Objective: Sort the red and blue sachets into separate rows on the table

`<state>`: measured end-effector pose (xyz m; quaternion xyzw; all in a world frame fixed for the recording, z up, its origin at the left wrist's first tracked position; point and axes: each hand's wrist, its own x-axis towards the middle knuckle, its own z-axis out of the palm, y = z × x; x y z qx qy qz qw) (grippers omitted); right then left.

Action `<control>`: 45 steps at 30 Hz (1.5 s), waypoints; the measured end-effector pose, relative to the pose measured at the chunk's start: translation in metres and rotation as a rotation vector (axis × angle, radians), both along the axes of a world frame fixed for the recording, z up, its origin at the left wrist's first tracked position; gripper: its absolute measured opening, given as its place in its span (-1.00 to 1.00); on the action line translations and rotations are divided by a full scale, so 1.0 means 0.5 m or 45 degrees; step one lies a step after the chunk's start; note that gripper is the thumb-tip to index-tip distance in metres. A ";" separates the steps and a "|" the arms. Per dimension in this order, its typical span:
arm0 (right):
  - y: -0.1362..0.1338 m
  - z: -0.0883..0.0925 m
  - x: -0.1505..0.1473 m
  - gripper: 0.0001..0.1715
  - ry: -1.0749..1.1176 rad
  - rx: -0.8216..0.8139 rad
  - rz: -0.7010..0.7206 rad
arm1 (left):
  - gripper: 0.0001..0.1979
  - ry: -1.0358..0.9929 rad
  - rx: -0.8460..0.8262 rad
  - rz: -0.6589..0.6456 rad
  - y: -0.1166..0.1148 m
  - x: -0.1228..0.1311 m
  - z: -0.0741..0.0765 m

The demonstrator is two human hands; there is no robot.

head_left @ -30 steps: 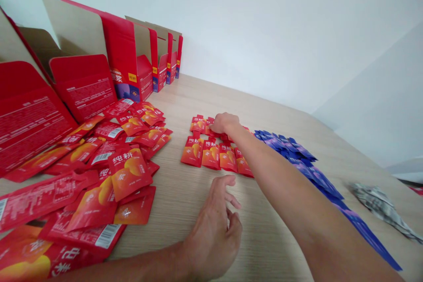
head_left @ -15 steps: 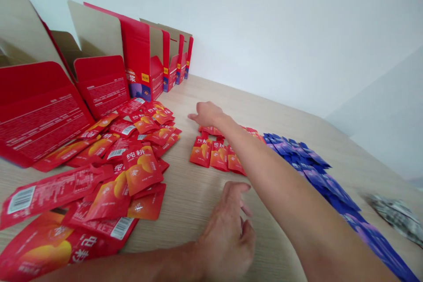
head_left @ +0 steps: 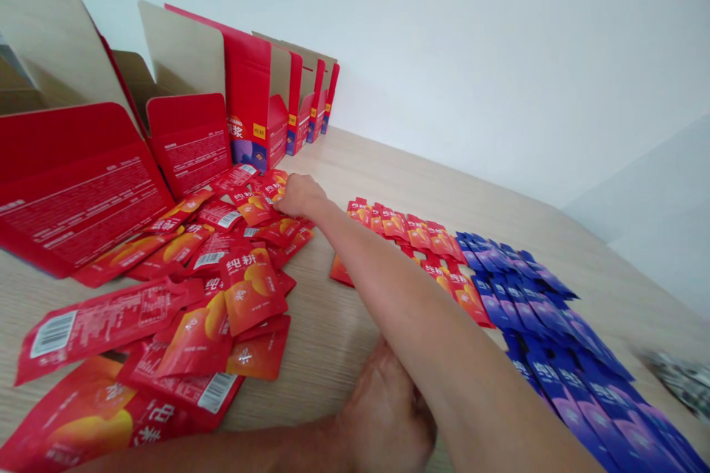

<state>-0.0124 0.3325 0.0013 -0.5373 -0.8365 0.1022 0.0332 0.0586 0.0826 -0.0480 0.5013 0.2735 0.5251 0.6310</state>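
Note:
My right hand (head_left: 299, 196) reaches far out to the left, to the far edge of a loose pile of red pouches (head_left: 244, 288). Its fingers are curled down onto a red pouch (head_left: 273, 192) there. My right forearm crosses over two rows of red pouches (head_left: 410, 229) laid flat on the wooden table (head_left: 388, 162). My left hand (head_left: 382, 414) rests on the table near me, under the right forearm. Its fingers are hidden.
Rows of blue pouches (head_left: 532, 310) lie to the right of the red rows. Open red cartons (head_left: 255, 103) stand along the white wall at the back left, with larger ones (head_left: 72, 177) nearer. A crumpled silvery wrapper (head_left: 682, 377) lies at the far right.
My right hand has left the laid-out red rows and swung left to the loose pile. The left hand stayed put and is now covered by the right forearm. The view shifted left.

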 end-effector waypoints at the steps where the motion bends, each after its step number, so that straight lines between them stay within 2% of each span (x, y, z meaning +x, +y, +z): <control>1: -0.001 0.004 0.007 -0.32 0.002 0.006 -0.008 | -0.42 0.024 0.039 -0.020 0.000 0.003 -0.006; 3: -0.004 0.017 0.025 -0.30 0.003 0.031 -0.028 | -0.51 0.081 0.073 -0.028 -0.002 0.012 -0.025; 7: -0.022 0.061 0.091 -0.37 -0.018 0.111 -0.089 | -0.69 0.095 -0.137 0.041 -0.001 0.027 -0.053; 10: -0.063 0.098 0.174 -0.54 -0.023 0.210 -0.108 | -0.79 -0.096 -0.261 0.130 0.011 0.025 -0.039; 13: -0.146 0.121 0.271 -0.73 0.038 0.374 -0.102 | -0.61 -0.360 -0.321 0.260 0.031 0.013 -0.006; 16: -0.255 0.115 0.350 -0.72 0.101 0.418 -0.123 | -0.49 -0.522 -0.356 0.292 0.049 0.003 0.014; 19: -0.352 0.082 0.393 -0.79 0.146 0.361 -0.129 | -0.49 -0.560 -0.391 0.282 0.056 0.003 0.013; 22: -0.417 0.052 0.411 -0.84 0.162 0.325 -0.136 | -0.53 -0.477 -0.411 0.271 0.054 0.010 0.009; 24: -0.441 0.048 0.423 -0.82 0.131 0.279 -0.114 | -0.57 -0.397 -0.423 0.257 0.051 0.013 0.010; 26: -0.451 0.057 0.440 -0.67 0.107 0.191 -0.018 | -0.62 -0.333 -0.429 0.246 0.050 0.013 0.013; 30: -0.444 0.085 0.472 0.08 0.061 0.040 0.259 | -0.69 -0.206 -0.418 0.154 0.054 0.010 0.006; 32: -0.433 0.088 0.477 0.28 0.016 0.007 0.330 | -0.72 -0.140 -0.406 0.117 0.057 0.009 -0.004; 38: -0.413 0.083 0.463 0.34 -0.077 -0.041 0.383 | -0.80 -0.019 -0.352 0.130 0.055 0.008 -0.019; 45: -0.413 0.095 0.446 0.13 -0.125 -0.066 0.536 | -0.80 0.092 -0.308 0.138 0.056 0.013 -0.020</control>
